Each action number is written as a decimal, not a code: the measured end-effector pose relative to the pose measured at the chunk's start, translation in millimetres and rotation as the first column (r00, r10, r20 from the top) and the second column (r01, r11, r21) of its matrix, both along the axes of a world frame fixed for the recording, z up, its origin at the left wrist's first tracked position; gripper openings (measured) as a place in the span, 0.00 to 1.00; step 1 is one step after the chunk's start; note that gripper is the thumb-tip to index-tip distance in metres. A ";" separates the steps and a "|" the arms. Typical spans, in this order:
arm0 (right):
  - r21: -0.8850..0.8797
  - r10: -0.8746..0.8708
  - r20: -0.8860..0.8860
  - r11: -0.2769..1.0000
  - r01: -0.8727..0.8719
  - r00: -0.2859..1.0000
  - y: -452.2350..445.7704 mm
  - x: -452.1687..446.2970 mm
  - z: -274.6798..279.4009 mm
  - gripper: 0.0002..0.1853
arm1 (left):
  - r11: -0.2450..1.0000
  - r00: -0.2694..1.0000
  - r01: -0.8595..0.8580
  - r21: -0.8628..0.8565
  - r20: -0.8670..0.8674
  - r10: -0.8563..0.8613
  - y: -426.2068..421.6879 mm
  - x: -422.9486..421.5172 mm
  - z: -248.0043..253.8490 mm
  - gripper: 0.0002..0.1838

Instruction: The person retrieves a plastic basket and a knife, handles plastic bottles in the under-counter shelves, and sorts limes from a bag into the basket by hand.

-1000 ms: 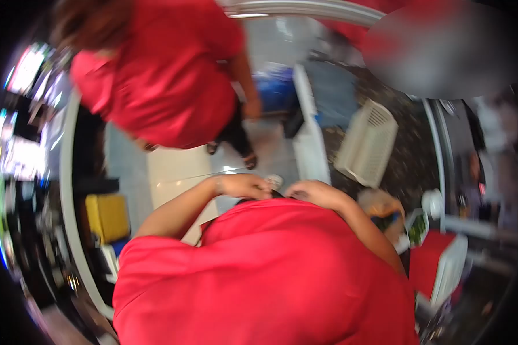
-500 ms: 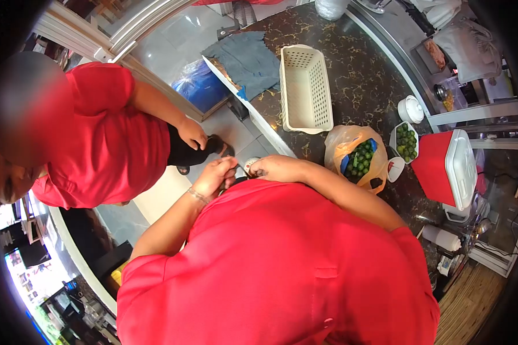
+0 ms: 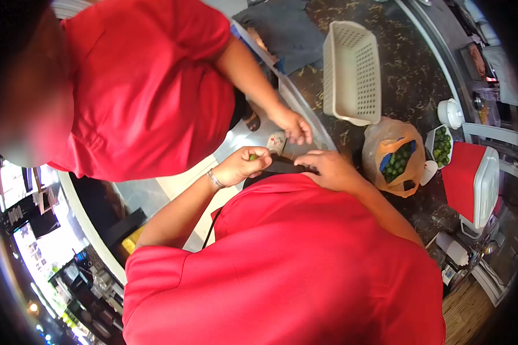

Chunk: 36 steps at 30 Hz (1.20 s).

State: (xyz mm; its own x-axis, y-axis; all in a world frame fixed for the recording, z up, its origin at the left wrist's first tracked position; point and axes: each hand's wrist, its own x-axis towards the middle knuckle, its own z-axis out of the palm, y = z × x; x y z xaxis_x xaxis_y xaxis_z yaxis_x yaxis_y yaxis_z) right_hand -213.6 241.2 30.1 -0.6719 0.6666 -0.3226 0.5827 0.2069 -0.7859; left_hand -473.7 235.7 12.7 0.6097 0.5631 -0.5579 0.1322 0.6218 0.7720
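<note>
Left hand: a little left of the frame's middle, we see our left hand (image 3: 242,167) closed, thumb and fingers pinching a small green fruit (image 3: 253,157), whose top peeks out between them.
Right hand: just right of the middle, our right hand (image 3: 332,169) has its fingers loosely bent; we cannot tell whether they grip anything.
Patterned white object: between and above our hands lies a white object with red marks (image 3: 276,142), touching neither.
Co-worker: a person in a red shirt (image 3: 147,92) fills the upper left, one hand (image 3: 293,125) hanging with spread fingers just above our right hand.
Basket: at upper right, we have a cream perforated basket (image 3: 368,80) on the dark countertop (image 3: 411,75), near a grey cloth (image 3: 290,31).
Green fruit: right of centre, an open plastic bag (image 3: 379,141) holds more fruit (image 3: 394,169); a white container (image 3: 430,141) beside it holds more.
Far right: we see a white lidded pot (image 3: 450,114) above a red cooler (image 3: 463,172).
</note>
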 end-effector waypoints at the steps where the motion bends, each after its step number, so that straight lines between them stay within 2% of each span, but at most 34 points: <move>1: 0.020 0.003 0.017 1.000 -0.004 1.000 -1.3 1.2 0.5 0.16 | 1.000 1.000 -0.006 -0.019 -0.004 0.006 -1.3 -1.9 -2.0 0.17; 4: 0.020 0.005 0.008 1.000 -0.005 1.000 -5.5 4.4 -1.0 0.17 | 0.998 0.997 0.063 -0.025 0.054 -0.061 -4.3 -4.3 -8.0 0.17; 8: 0.029 -0.008 0.006 1.000 0.008 1.000 -6.4 6.0 -0.7 0.15 | 0.993 0.997 0.052 -0.105 0.064 -0.045 -13.5 -4.7 -13.6 0.17; 11: -0.034 0.018 0.051 0.999 -0.016 0.999 -4.0 7.2 0.0 0.14 | 0.979 0.996 0.090 -0.185 -0.009 -0.093 -20.6 -3.3 -25.4 0.17; 13: -0.201 0.045 0.026 0.979 -0.039 0.999 4.5 9.6 0.4 0.13 | 0.981 0.993 0.108 -0.164 -0.035 -0.115 -29.5 -4.0 -24.0 0.17; 15: -0.207 0.051 0.012 0.977 -0.047 0.999 8.8 8.8 -5.1 0.13 | 0.995 1.000 0.009 -0.094 -0.001 -0.009 -37.4 -0.7 -21.3 0.15; 17: -0.220 0.066 -0.004 0.973 -0.065 0.998 5.8 7.4 -4.4 0.14 | 0.995 1.000 0.007 -0.097 -0.004 -0.008 -45.9 -0.4 -22.8 0.14; 19: -0.293 0.124 0.063 0.951 -0.101 0.990 12.1 3.2 -0.7 0.14 | 0.998 1.000 0.003 -0.059 -0.023 -0.004 -43.4 -5.7 -24.8 0.11; 21: -0.277 0.096 0.083 0.958 -0.070 0.992 13.5 3.7 3.5 0.13 | 0.997 0.999 0.040 -0.071 0.036 -0.037 -39.4 -6.2 -23.0 0.08; 23: -0.273 0.083 0.096 0.960 -0.054 0.992 10.1 7.9 3.2 0.12 | 0.987 0.990 0.139 -0.087 0.013 -0.138 -34.2 -8.9 -20.6 0.08; 24: -0.229 0.089 0.072 0.971 -0.070 0.993 7.7 13.5 -0.8 0.12 | 0.989 0.992 0.126 -0.082 0.000 -0.126 -33.0 -7.6 -16.6 0.08; 26: -0.176 0.111 0.043 0.979 -0.102 0.993 3.1 25.2 1.7 0.12 | 0.991 0.991 0.134 0.003 0.004 -0.134 -30.3 -1.6 -8.9 0.10; 27: -0.179 0.054 -0.038 0.982 -0.060 0.998 0.9 33.1 13.0 0.13 | 0.993 0.993 0.119 0.008 -0.002 -0.119 -29.9 -0.4 -9.3 0.10; 28: -0.188 -0.002 -0.118 0.982 -0.020 0.993 -2.6 39.0 22.3 0.14 | 0.982 0.987 0.163 0.094 -0.022 -0.162 -30.0 0.5 -10.1 0.11; 29: -0.187 0.012 -0.120 0.982 -0.035 0.993 -9.5 43.4 28.2 0.14 | 0.962 0.978 0.208 0.176 -0.045 -0.203 -31.5 0.1 -10.3 0.11; 31: -0.100 -0.040 -0.085 0.995 0.032 0.996 -20.9 53.8 37.9 0.11 | 0.955 0.974 0.221 0.199 -0.091 -0.207 -31.1 0.0 1.1 0.13; 32: -0.102 -0.031 -0.069 0.994 0.024 0.997 -24.5 56.5 41.8 0.11 | 0.939 0.955 0.284 0.194 -0.139 -0.261 -33.8 -3.8 2.3 0.14; 33: -0.011 0.002 -0.101 1.000 -0.003 0.995 -30.6 58.5 46.2 0.09 | 0.919 0.931 0.349 0.182 -0.178 -0.318 -37.3 -5.6 2.8 0.15; 34: 0.073 0.034 -0.129 0.997 -0.025 0.991 -39.4 61.0 50.8 0.08 | 0.938 0.942 0.321 0.129 -0.143 -0.303 -40.1 -6.6 8.8 0.17; 35: 0.052 0.031 -0.105 0.998 -0.025 0.994 -43.7 61.7 60.1 0.08 | 0.957 0.955 0.285 0.058 -0.097 -0.279 -44.4 -9.3 11.8 0.17; 36: 0.068 0.068 -0.106 0.996 -0.061 0.992 -42.1 59.6 71.4 0.08 | 0.981 0.981 0.186 0.060 -0.068 -0.181 -50.6 -10.5 11.1 0.16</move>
State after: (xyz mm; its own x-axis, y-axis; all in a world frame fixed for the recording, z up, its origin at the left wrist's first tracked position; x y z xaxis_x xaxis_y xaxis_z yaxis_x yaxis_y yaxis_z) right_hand -154.0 199.1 101.4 -0.7427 0.6381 -0.2029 0.4784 0.2937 -0.8275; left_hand -484.2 185.2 23.8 0.6713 0.4813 -0.5636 0.2883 0.5310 0.7968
